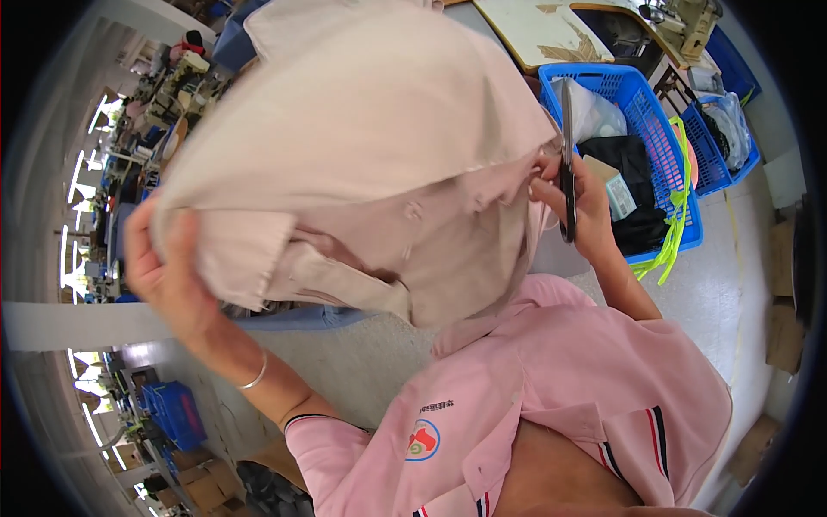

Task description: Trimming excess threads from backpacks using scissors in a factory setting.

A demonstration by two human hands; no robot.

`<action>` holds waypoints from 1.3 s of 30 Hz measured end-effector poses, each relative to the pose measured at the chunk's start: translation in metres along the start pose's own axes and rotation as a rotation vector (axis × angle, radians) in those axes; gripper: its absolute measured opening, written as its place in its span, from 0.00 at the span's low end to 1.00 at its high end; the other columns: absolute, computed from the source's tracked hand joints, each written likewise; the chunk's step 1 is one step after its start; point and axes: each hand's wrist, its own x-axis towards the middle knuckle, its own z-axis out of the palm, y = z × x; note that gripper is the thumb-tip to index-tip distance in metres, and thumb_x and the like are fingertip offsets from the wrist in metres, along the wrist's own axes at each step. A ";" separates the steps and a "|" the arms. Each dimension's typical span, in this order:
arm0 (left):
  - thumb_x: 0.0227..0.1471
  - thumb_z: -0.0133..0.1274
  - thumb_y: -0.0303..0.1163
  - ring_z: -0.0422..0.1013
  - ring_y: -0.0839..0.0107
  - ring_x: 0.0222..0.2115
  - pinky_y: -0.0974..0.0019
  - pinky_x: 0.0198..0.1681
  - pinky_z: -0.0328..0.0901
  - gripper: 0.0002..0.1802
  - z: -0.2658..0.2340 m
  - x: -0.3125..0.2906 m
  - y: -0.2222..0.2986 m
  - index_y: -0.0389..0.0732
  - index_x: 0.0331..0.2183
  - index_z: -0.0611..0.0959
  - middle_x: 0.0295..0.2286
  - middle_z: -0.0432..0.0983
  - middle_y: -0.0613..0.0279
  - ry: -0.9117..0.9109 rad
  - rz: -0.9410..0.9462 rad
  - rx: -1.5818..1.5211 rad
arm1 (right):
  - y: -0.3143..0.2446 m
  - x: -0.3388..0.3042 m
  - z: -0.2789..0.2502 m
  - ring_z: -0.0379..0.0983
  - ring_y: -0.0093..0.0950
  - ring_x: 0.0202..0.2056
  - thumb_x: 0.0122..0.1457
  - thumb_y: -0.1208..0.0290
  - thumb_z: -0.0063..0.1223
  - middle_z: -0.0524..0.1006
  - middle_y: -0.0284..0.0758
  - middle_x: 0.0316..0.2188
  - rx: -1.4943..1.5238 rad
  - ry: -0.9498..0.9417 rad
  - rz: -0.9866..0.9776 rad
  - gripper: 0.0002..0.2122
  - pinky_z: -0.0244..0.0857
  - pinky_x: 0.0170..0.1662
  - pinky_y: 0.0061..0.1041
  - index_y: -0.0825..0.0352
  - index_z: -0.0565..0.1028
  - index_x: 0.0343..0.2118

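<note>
A pale beige garment [362,129] is held up and spread before me, its upper left part smeared by motion. My left hand [177,267] is closed on its left edge, thumb on the near face, beside a squared flap with a ragged edge. At the other side my right hand [590,202] pinches the garment's edge between its fingers. That same hand carries a long, dark tool, which looks like scissors [567,185] seen edge-on, standing roughly upright along the fingers. Folds and an inner layer show between the hands.
A blue plastic basket [692,222] with black cloth, plastic bags and neon-yellow straps [672,246] stands at the right. Behind it is another blue basket [719,183]. A worn tabletop [517,26] lies at the back. Cartons [782,332] line the right; a blue crate [177,414] sits lower left.
</note>
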 end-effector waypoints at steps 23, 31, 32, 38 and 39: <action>0.46 0.67 0.27 0.76 0.64 0.39 0.65 0.35 0.70 0.14 0.090 -0.264 -0.030 0.39 0.38 0.84 0.38 0.82 0.60 -0.696 -0.438 0.071 | 0.062 0.021 -0.036 0.75 0.19 0.36 0.63 0.54 0.60 0.80 0.39 0.45 0.242 0.054 0.393 0.18 0.67 0.37 0.19 0.68 0.75 0.37; 0.56 0.58 0.28 0.80 0.65 0.39 0.67 0.45 0.71 0.10 0.112 -0.162 -0.038 0.35 0.40 0.85 0.38 0.83 0.56 -0.716 -0.181 0.176 | 0.053 0.020 -0.015 0.73 0.24 0.46 0.53 0.71 0.70 0.79 0.40 0.47 0.114 -0.003 0.205 0.14 0.66 0.52 0.23 0.67 0.74 0.36; 0.57 0.56 0.26 0.79 0.62 0.41 0.66 0.46 0.71 0.10 0.124 -0.139 -0.045 0.35 0.41 0.85 0.40 0.83 0.55 -0.658 -0.031 0.213 | 0.051 0.020 -0.017 0.73 0.25 0.46 0.52 0.72 0.70 0.79 0.40 0.47 0.114 -0.012 0.169 0.14 0.66 0.52 0.23 0.67 0.74 0.36; 0.61 0.51 0.34 0.70 0.60 0.54 0.46 0.65 0.50 0.13 0.193 -0.046 -0.123 0.40 0.42 0.86 0.43 0.82 0.58 -0.539 0.354 0.344 | 0.030 0.010 -0.004 0.73 0.25 0.47 0.51 0.74 0.69 0.79 0.38 0.48 -0.145 -0.025 0.120 0.15 0.64 0.53 0.24 0.67 0.72 0.36; 0.60 0.52 0.35 0.71 0.60 0.50 0.46 0.66 0.48 0.12 0.196 -0.034 -0.128 0.41 0.41 0.86 0.40 0.82 0.61 -0.704 0.301 0.416 | 0.027 0.004 -0.003 0.72 0.23 0.47 0.50 0.74 0.69 0.79 0.37 0.47 -0.138 -0.017 0.071 0.16 0.64 0.53 0.24 0.67 0.71 0.38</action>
